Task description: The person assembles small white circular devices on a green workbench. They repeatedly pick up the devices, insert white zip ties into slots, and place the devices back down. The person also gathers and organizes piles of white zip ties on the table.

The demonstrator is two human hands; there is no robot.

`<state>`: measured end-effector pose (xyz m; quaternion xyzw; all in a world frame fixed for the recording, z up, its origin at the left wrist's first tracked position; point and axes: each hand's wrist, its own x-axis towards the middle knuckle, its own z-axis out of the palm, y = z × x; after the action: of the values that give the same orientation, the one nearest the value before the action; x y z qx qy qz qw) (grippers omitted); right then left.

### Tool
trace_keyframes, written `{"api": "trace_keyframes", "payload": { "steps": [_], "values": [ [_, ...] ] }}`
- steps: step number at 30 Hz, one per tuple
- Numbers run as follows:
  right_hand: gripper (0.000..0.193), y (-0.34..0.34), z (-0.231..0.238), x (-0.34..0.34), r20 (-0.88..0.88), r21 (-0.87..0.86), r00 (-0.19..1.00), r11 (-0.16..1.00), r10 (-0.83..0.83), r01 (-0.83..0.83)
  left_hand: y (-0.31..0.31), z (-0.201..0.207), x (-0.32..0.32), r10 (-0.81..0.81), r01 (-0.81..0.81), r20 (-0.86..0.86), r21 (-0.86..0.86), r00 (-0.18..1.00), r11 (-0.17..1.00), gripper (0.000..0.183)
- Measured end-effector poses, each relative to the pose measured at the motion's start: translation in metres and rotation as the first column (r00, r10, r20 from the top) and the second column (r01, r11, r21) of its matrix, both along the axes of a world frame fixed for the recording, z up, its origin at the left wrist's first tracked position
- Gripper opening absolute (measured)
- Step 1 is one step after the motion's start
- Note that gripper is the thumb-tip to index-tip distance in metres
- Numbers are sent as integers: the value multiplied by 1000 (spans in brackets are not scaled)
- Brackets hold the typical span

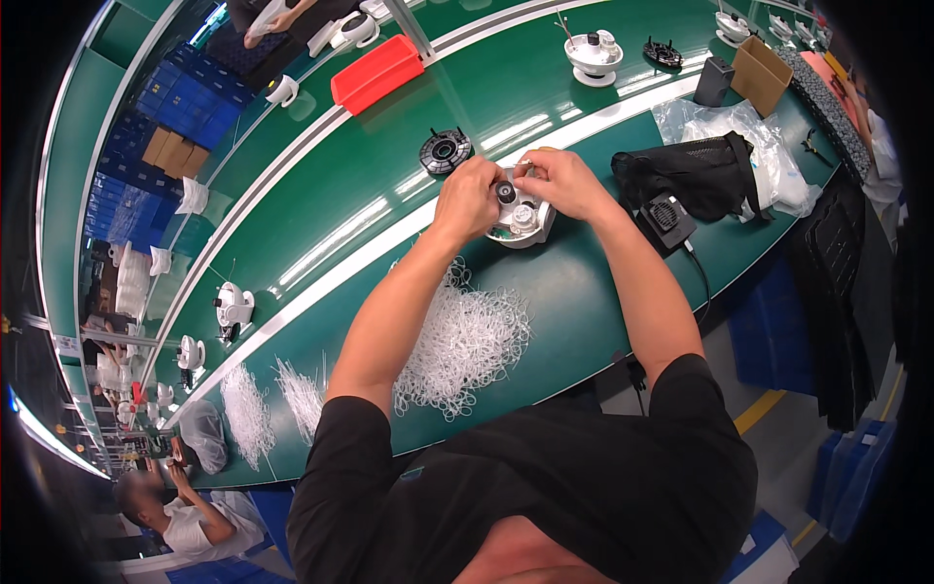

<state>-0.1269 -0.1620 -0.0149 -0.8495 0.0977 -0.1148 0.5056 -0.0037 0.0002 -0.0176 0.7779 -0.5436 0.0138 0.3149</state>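
A white round appliance housing [534, 234] stands on the green bench, its inside facing up. In it I see a black cylindrical part and a pale round part. My left hand [471, 199] is closed on the housing's left side, beside the black cylinder, with some fingertips hidden. At the far rim, my right hand [564, 183] has thumb and forefinger pinched together; whatever is between them is too small to name. Just beyond my left hand lies a black round base [445, 152] with upright prongs. A large heap of thin white ties [463, 346] spreads beside my left forearm.
To the right are a black mesh bag [686, 173], a small black fan-like device [665, 224] with a cable, and clear plastic bags [793, 185]. Across the line stand a red tray [377, 74] and another white housing [593, 60]. A co-worker [190, 521] sits far left.
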Motion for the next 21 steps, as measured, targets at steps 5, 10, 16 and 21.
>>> {"api": "trace_keyframes", "payload": {
  "steps": [5,10,16,21],
  "values": [
    [20,-4,-4,5,32,-187,999,982,42,-35,2,3,0,-6,6,-9,-32,1000,999,14],
    [19,-5,2,7,6,-199,996,976,87,-84,3,2,-1,4,-5,-33,-22,999,1000,11],
    [20,-11,-4,8,19,-287,992,951,128,-118,3,2,-3,77,-76,-16,8,997,997,8],
    [20,-13,0,3,16,-362,991,925,130,-116,2,-1,-9,174,-175,41,22,984,984,7]
  ]
}}
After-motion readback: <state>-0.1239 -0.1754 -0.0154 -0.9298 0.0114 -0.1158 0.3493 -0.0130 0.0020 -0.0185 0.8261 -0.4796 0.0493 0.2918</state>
